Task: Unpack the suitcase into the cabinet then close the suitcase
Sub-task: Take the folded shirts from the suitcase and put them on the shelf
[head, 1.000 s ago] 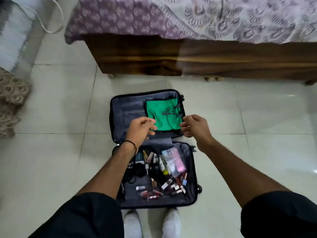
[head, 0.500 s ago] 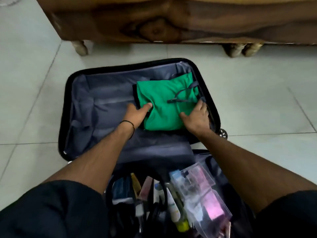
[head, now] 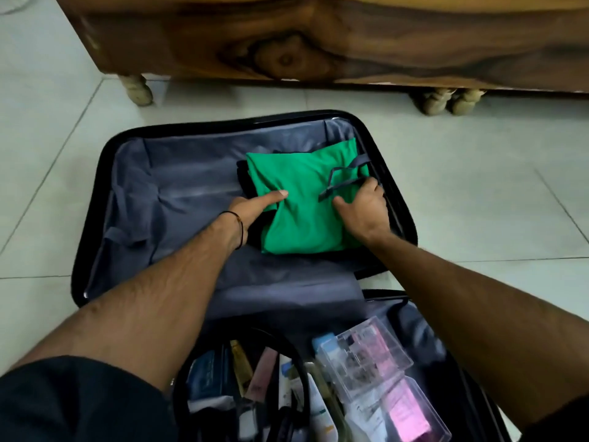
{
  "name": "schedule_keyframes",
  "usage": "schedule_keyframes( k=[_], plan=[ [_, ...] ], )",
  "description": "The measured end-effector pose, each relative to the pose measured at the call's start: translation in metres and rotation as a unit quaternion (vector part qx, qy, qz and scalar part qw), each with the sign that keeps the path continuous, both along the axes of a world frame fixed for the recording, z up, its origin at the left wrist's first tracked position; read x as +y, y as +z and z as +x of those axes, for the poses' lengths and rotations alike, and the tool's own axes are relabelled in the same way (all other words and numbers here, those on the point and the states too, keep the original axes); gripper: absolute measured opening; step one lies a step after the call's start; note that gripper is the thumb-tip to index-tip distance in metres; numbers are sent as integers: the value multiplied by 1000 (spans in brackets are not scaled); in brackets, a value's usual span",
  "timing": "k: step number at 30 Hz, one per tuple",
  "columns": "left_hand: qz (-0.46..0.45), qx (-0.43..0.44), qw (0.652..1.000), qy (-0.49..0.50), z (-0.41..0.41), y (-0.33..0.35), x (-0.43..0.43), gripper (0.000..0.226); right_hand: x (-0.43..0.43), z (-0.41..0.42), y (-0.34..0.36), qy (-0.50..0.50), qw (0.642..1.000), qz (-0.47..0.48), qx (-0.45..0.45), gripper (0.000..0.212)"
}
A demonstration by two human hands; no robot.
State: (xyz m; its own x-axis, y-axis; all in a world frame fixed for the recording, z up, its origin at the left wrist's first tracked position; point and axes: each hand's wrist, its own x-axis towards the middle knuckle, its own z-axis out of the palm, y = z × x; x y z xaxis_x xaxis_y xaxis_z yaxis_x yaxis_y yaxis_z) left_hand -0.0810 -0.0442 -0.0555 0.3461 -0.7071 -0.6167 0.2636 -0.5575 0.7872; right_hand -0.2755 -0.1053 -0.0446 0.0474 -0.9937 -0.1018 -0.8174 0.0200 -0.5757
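Both hands are on the green folded garment (head: 299, 224) at centre frame. The left hand (head: 251, 207) pinches its left edge, thumb on top and fingers tucked out of sight beneath. The right hand (head: 361, 207) curls round its right edge, beside the loose grey strap (head: 344, 178). The garment lies in the upper half of the open suitcase (head: 95, 199), on the grey lining, with a dark item (head: 243, 177) showing under it.

Assessment: unpacking is at an early stage. The lower half holds tubes (head: 287, 387) and clear plastic cases (head: 366, 355), none removed. The cabinet is not in view, and the suitcase is not yet closed.

Surroundings: wooden bed frame (head: 318, 43) along the top, pale tiled floor (head: 478, 186) around.
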Motion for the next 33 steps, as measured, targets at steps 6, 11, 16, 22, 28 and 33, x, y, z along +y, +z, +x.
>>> schedule_keyframes(
  k=[6, 11, 16, 22, 28, 33],
  plan=[
    [-6, -67, 998, -2, 1, 5, 3, 16, -6, 5, 4, -30, 997, 54, 36, 74],
    [-17, -92, 995, -17, 10, 3, 8, 13, 3, 15, -5, -48, 995, 64, 58, 68],
    [-26, -57, 998, -13, 10, 1, 13, 24, -5, 5, 1, -39, 993, 113, -12, 79],
    [-27, -17, 999, -19, -3, -7, 17, 42, -9, 1, -1, -22, 988, 152, 4, 82],
    [-52, 49, 997, -10, 1, 1, 28, 31, 15, 7, -17, 43, 990, 43, 126, 59],
    [-30, 72, 997, 1, 16, -2, 44, 37, 7, 8, -13, 60, 989, 114, 75, 69]
  ],
)
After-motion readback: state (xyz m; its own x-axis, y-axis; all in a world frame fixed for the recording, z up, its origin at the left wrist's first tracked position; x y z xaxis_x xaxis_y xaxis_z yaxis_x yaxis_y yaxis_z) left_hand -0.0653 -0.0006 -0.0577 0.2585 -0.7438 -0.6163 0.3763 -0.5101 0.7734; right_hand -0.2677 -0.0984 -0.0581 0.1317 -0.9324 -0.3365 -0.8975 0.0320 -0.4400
